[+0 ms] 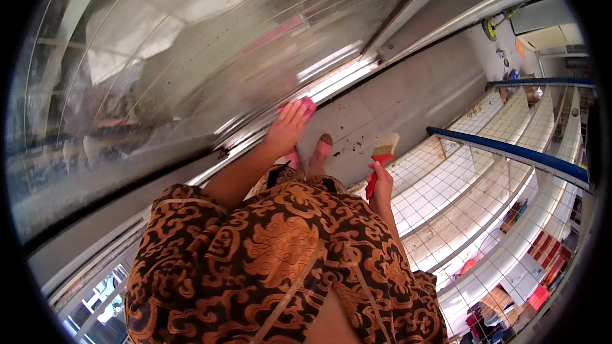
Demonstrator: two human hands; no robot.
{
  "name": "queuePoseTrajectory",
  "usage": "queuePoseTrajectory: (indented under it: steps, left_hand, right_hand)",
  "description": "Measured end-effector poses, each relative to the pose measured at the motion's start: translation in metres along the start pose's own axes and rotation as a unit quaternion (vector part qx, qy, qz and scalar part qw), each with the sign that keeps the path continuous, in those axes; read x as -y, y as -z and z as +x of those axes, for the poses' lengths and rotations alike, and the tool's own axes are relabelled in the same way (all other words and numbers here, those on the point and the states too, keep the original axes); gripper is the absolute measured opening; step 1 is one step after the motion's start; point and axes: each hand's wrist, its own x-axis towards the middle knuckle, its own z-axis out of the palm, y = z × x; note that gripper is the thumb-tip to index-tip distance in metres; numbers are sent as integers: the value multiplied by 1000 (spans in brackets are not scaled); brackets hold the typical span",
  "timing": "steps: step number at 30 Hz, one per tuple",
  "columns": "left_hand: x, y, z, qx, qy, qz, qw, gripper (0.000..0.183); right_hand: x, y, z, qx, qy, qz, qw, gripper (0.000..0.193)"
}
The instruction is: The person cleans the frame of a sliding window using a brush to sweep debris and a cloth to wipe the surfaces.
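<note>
My left hand [287, 129] reaches forward with its fingers pressed on a bright pink cloth [309, 107]; whether it is a cloth or a sponge is not fully clear. That hand is at the pale metal sill [344, 81] along the foot of a large glass pane [210, 83]. Lower on the right, my right hand [381, 185] grips a flat paintbrush [383, 153] by its red handle. Its pale bristles point up and away from me, apart from the glass and the shelves.
To my right stand white wire-grid shelves [440, 191] with blue-edged bars [510, 153], some holding boxes and small goods. Dark crumbs of dirt [357, 132] lie on the grey floor [408, 92]. At the far right is a green-rimmed wheel-like object [489, 30].
</note>
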Motion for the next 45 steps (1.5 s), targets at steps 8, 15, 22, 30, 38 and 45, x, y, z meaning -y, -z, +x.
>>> queuePoseTrajectory:
  steps: [8, 15, 22, 30, 38, 45]
  left_hand:
    - [13, 27, -153, 172, 122, -21, 977, 57]
    - [2, 100, -160, 155, 286, -233, 917, 56]
    - [-20, 81, -202, -202, 603, -391, 665, 37]
    - [-42, -5, -115, -196, 658, -80, 723, 40]
    - [-58, -13, 3, -145, 561, -178, 795, 30]
    - [-34, -3, -117, -107, 633, -206, 738, 19]
  right_hand:
    - [11, -30, 3, 85, -23, -39, 995, 34]
    - [-5, -27, 4, 98, -43, -69, 992, 34]
    - [11, -23, 30, 164, -65, -126, 976, 35]
    - [101, -17, 73, 180, -8, -199, 963, 33]
    - [112, 34, 124, 147, -11, -279, 949, 39]
    - [133, 31, 119, 191, 52, -332, 922, 40]
